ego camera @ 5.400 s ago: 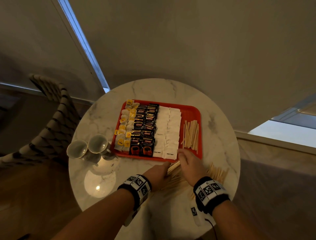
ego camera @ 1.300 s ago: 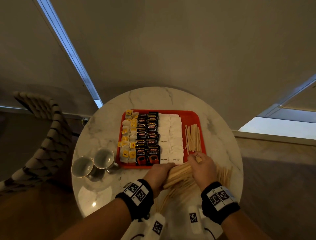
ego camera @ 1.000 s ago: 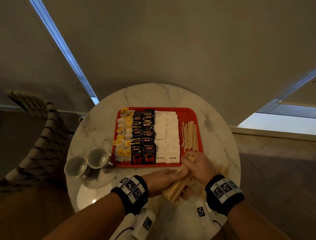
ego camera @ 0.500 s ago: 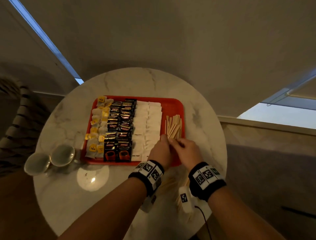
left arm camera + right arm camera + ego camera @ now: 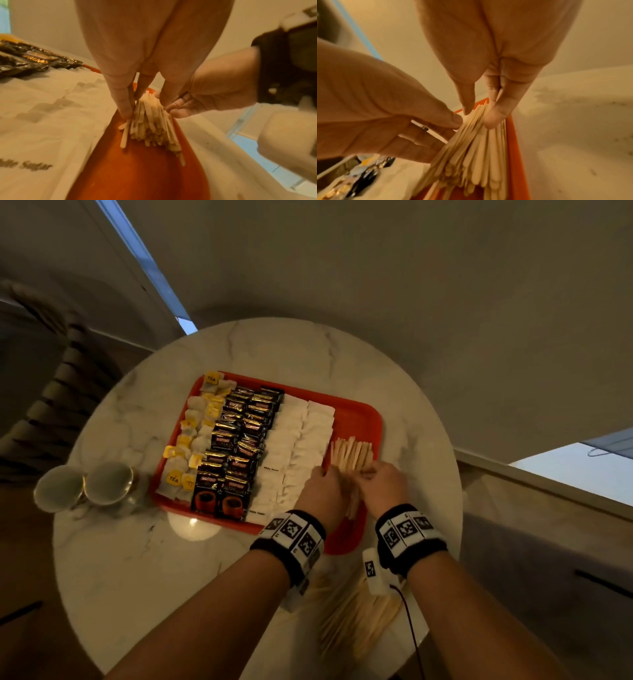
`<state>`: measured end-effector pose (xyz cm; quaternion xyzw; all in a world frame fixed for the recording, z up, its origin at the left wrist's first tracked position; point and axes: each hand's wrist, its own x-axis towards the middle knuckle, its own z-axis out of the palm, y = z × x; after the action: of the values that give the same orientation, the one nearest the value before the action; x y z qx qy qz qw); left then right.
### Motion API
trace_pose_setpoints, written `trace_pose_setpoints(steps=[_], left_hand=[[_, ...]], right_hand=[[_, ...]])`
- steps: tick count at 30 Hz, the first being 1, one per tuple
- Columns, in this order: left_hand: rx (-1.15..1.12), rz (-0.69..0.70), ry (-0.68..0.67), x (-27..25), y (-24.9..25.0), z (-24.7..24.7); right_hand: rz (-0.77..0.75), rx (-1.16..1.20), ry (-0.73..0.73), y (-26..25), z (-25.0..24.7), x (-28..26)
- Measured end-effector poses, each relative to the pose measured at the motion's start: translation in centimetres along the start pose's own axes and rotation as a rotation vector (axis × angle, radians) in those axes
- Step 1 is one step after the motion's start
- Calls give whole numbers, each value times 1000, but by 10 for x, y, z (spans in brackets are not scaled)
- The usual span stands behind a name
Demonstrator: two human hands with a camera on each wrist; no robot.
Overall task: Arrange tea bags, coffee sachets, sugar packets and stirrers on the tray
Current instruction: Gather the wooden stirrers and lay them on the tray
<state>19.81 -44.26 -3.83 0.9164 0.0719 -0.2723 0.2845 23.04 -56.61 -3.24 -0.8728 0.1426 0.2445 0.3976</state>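
Observation:
The red tray carries columns of tea bags, dark coffee sachets and white sugar packets. Along its right side lies a bundle of wooden stirrers. My left hand and right hand meet over the near half of that bundle. In the left wrist view my thumb and fingers squeeze the stirrers from the left, just above the tray floor. In the right wrist view my right thumb and finger pinch the same stirrers from the right.
More loose stirrers lie on the round marble table under my wrists, near its front edge. Two cups stand left of the tray. A woven chair is beyond the table's left side.
Both hands gathered a bundle of stirrers from the table's near edge and carried it forward onto the tray's right side, beside the stirrers that lay there before. The head view shifted.

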Motion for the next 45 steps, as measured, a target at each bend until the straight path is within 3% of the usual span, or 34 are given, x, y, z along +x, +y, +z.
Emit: trace_pose_setpoints(steps=[7, 16, 20, 23, 25, 27, 32, 39, 45], left_hand=[[53, 3, 109, 4, 3, 0], [-30, 133, 177, -43, -26, -26], [15, 96, 107, -91, -91, -29], [127, -36, 49, -129, -149, -24], [205, -148, -16, -151, -182, -18], [237, -201, -74, -169, -205, -8], [220, -68, -86, -195, -234, 16], [158, 50, -24, -176, -250, 9], [126, 122, -17, -151, -238, -11]], right_hand=[[-44, -185, -12, -3, -2, -1], [-91, -70, 71, 9, -2, -38], [-241, -147, -201, 17, 20, -94], [-518, -548, -427, 28, 49, -127], [-642, -736, -481, 34, 65, -138], [-655, -845, -489, 36, 76, -141], [-632, -1013, -412, 44, 101, -139], [-743, -941, -391, 57, 122, -141], [-732, -912, -392, 44, 133, -150]])
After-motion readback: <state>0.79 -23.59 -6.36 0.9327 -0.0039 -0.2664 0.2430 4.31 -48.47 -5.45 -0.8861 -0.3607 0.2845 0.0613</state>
